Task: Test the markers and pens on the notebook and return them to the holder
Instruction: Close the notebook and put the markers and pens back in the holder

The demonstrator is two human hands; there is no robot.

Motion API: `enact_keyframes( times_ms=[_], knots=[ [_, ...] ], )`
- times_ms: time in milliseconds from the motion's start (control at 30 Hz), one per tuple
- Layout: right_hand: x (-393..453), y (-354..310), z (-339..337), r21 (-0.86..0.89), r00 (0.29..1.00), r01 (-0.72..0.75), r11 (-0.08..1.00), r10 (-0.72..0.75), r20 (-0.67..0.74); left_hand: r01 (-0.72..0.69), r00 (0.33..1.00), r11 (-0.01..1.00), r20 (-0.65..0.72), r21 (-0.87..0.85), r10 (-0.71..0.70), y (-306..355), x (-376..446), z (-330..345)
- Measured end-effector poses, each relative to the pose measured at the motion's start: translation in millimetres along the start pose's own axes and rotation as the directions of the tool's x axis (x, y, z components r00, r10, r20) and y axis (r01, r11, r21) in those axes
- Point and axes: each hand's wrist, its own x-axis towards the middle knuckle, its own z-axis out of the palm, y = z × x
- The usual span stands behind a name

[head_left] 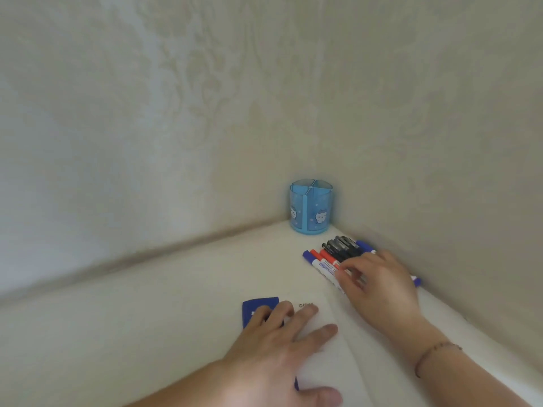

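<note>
Lower centre of the frame: left hand [282, 342] lies flat, fingers spread, palm down on the open white page of the notebook [329, 356]. It grips nothing; the likely purpose is to pin the page so it stays put under a pen tip. A blue cover corner [260, 308] shows just beyond the fingertips.

Right of centre, a little farther: right hand [379, 284] rests on the near ends of the loose pile of markers and pens [332, 258], fingers curled down onto the barrels. Whether it already pinches one cannot be told; the fingertips cover the contact. A thin bracelet [435, 352] sits on that wrist.

The pile lies on the white table [176, 304], beside the right wall: blue and red capped markers toward the left, black pens in the middle, another blue marker at the wall side. Laid flat and together, within easy reach.

Farthest, in the corner where the walls meet: the blue translucent holder [311, 208], upright, divided compartments, apparently empty. Testing appears barely begun; no marks seen on the visible page.
</note>
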Motion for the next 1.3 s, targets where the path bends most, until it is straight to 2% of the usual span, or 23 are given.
enact_keyframes(
  times_ms=[167, 267, 400, 467, 533, 633, 733, 867, 967, 1100, 1200, 1233, 1300],
  knots=[
    [3.0, -5.1, -3.5, -0.031, 1.0, 0.024, 0.999, -0.024, 0.011, 0.121, 0.993, 0.992, -0.012, -0.023, -0.121, -71.7, -46.9, -0.5],
    [9.4, -14.5, -5.8, 0.004, 0.999, -0.044, 0.999, 0.044, 0.0, 0.155, 0.987, 0.988, -0.043, -0.002, -0.155, -129.7, -90.8, 2.9],
    [27.9, -31.3, 5.5, 0.034, 0.976, -0.128, 0.991, 0.12, 0.182, 0.23, 0.968, 0.973, -0.114, 0.033, -0.225, -190.8, -145.7, 10.2],
    [47.9, -35.5, 17.9, 0.081, 0.967, -0.153, 0.985, 0.132, 0.217, 0.256, 0.96, 0.966, -0.118, 0.018, -0.252, -208.1, -158.4, 11.4],
    [75.3, -34.8, 29.6, 0.152, 0.97, -0.183, 0.971, 0.153, 0.187, 0.288, 0.943, 0.956, -0.16, -0.047, -0.292, -219.2, -163.6, 13.8],
    [113.8, -29.2, 45.8, 0.119, 0.982, -0.165, 0.979, 0.152, 0.114, 0.354, 0.904, 0.931, -0.222, -0.093, -0.366, -231.7, -161.7, 17.6],
    [136.3, -32.5, 54.7, 0.188, 0.961, -0.251, 0.95, 0.22, 0.17, 0.409, 0.874, 0.905, -0.233, -0.119, -0.426, -232.4, -151.8, 18.2],
    [156.7, -40.2, 60.1, 0.268, 0.933, -0.35, 0.898, 0.306, 0.19, 0.461, 0.777, 0.785, -0.24, -0.412, -0.582, -230.3, -140.4, 17.1],
    [160.7, -45.3, 57.8, 0.387, 0.95, -0.312, 0.867, 0.286, 0.125, 0.429, 0.71, 0.749, -0.324, -0.505, -0.625, -224.8, -128.2, 13.2],
    [138.0, -68.2, 35.3, 0.598, 0.989, -0.1, 0.795, 0.143, -0.024, 0.329, 0.65, 0.765, -0.455, -0.554, -0.609, -209.7, -100.7, -4.7],
    [99.1, -89.5, 6.5, 0.693, 1.0, -0.012, 0.721, -0.005, 0.022, 0.219, 0.59, 0.808, -0.585, -0.547, -0.556, -191.7, -77.2, -26.0],
    [81.9, -95.8, -2.0, 0.714, 0.996, 0.009, 0.7, -0.071, 0.058, 0.133, 0.571, 0.794, -0.609, -0.593, -0.55, -183.1, -69.5, -35.0],
    [47.6, -105.2, -12.8, 0.725, 0.971, 0.046, 0.687, -0.202, 0.13, -0.06, 0.52, 0.697, -0.618, -0.715, -0.59, -163.9, -52.7, -54.3]
  ],
)
